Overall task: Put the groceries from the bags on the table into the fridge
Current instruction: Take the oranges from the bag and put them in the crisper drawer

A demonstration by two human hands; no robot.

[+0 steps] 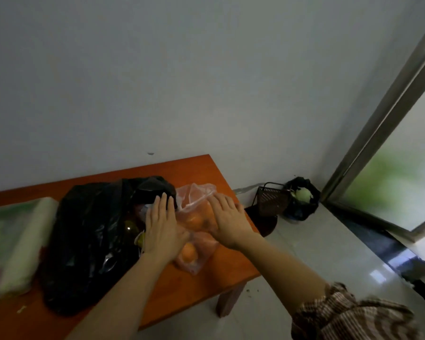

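Now the clear bag of oranges lies near the right end of the orange bench, and both hands are on it. Left hand presses flat, fingers spread, no grip closed. Right hand lies open over the bag's top, fingers touching plastic. Black bag sits just left; a pale bag beyond it. Floor bin by the wall.
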